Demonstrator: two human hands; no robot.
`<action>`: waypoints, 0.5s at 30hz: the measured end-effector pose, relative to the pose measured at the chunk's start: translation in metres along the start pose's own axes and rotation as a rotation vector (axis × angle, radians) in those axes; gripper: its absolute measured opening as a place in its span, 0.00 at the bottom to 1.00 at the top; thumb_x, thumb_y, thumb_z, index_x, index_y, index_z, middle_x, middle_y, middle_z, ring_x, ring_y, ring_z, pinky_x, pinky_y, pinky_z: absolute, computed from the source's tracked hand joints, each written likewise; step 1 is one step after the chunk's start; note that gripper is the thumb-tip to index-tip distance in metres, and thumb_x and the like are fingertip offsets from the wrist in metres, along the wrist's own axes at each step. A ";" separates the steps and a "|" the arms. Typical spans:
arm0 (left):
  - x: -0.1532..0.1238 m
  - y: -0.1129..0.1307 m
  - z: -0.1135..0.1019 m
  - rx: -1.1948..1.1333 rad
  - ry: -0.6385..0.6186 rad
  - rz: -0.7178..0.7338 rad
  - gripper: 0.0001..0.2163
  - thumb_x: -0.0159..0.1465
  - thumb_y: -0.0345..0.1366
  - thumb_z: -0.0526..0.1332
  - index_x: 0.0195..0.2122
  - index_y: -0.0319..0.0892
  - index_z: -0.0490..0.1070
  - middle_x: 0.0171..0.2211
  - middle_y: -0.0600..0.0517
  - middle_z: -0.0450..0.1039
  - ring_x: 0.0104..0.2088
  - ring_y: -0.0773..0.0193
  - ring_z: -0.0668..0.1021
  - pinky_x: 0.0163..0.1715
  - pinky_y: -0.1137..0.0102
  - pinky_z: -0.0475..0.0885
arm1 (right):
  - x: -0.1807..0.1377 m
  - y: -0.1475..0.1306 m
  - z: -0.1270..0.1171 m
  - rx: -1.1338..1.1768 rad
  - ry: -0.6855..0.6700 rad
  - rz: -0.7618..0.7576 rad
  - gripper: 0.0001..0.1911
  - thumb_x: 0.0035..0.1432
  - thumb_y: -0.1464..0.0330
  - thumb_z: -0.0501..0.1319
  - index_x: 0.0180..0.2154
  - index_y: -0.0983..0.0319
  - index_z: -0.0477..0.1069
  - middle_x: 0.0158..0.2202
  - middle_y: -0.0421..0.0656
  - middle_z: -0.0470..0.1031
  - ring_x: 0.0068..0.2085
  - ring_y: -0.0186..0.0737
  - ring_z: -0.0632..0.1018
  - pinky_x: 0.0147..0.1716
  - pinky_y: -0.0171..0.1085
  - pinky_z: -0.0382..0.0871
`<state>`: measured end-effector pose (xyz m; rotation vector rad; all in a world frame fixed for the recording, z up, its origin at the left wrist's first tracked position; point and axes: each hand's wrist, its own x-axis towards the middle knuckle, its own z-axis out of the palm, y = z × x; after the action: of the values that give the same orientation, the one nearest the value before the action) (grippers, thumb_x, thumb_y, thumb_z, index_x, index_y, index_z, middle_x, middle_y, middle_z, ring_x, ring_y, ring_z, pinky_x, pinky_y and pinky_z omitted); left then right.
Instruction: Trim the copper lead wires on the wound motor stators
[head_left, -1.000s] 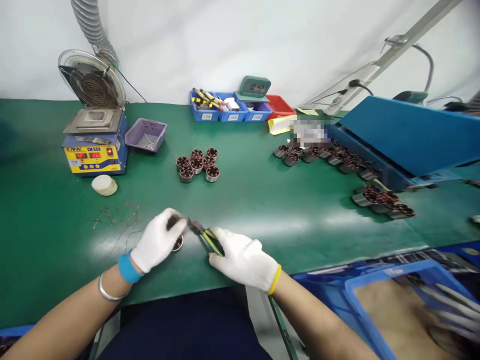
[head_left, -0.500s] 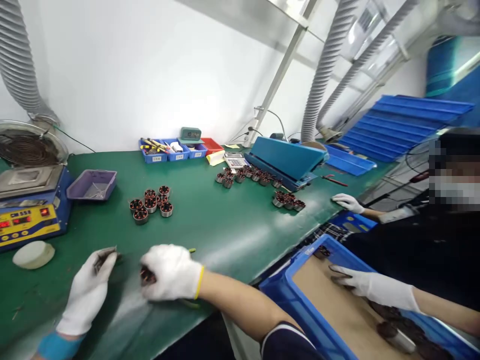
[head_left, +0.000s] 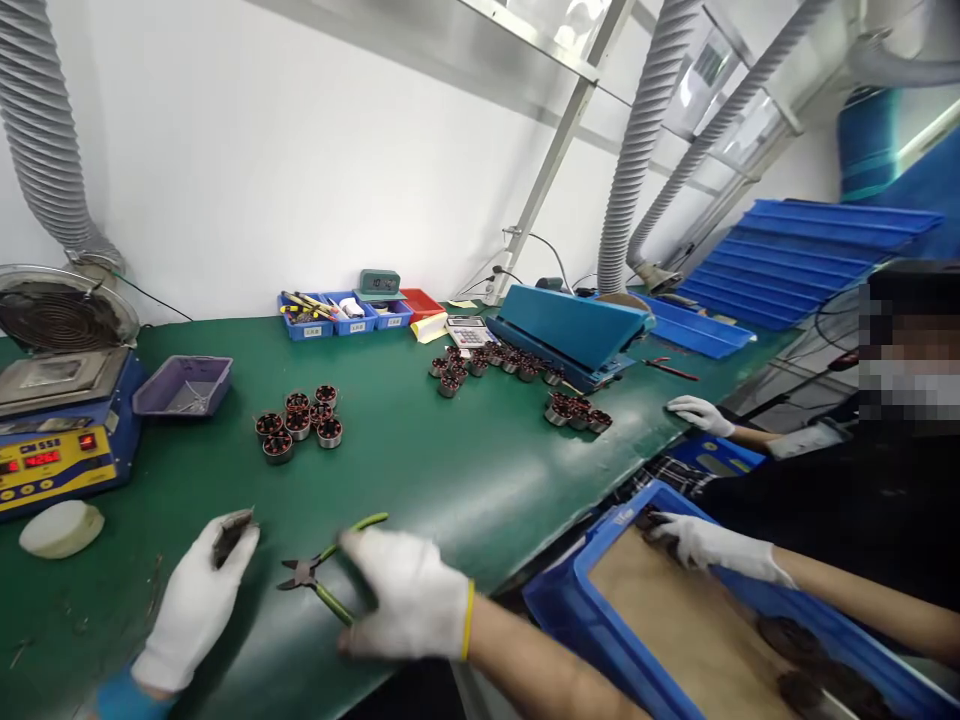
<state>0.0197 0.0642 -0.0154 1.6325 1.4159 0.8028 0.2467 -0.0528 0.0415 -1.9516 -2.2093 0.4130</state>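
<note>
Behind the green worktop (head_left: pixel 450 490), a white wall (head_left: pixel 300 170) is rising. I am watching the right hand (head_left: pixel 409 595), its grip standing wide open around the splayed handles of diagonal cutters (head_left: pixel 303 573), blades parted and pointing left; whether it is touching them, I cannot tell. Near left, the left hand (head_left: pixel 196 600) is curling thumb and fingertips close together, holding what, if anything, I cannot tell. Wire-wound stators (head_left: pixel 298 425) are standing clustered on the far side of both hands.
</note>
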 end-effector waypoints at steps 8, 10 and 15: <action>0.044 0.052 0.067 0.567 -0.247 0.733 0.25 0.65 0.40 0.49 0.60 0.34 0.61 0.63 0.39 0.60 0.63 0.50 0.64 0.61 0.54 0.61 | -0.049 0.014 0.056 -0.051 0.336 0.035 0.29 0.44 0.69 0.57 0.51 0.57 0.68 0.32 0.42 0.76 0.30 0.44 0.77 0.29 0.37 0.71; 0.051 0.069 0.091 0.682 -0.364 0.886 0.24 0.65 0.39 0.51 0.62 0.37 0.61 0.65 0.42 0.55 0.66 0.48 0.58 0.62 0.52 0.58 | -0.056 0.036 0.063 -0.032 0.558 0.159 0.28 0.46 0.71 0.55 0.52 0.59 0.67 0.34 0.43 0.76 0.33 0.43 0.78 0.33 0.37 0.73; 0.040 0.076 0.117 0.735 -0.403 0.859 0.24 0.68 0.44 0.48 0.61 0.38 0.63 0.63 0.42 0.59 0.64 0.47 0.62 0.62 0.50 0.57 | -0.060 0.066 0.066 -0.020 0.654 0.377 0.28 0.48 0.71 0.53 0.53 0.61 0.66 0.31 0.42 0.76 0.31 0.41 0.79 0.29 0.36 0.74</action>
<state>0.1641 0.0811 -0.0046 2.8613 0.6985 0.3265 0.2964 -0.1113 -0.0383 -2.1127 -1.4542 -0.1931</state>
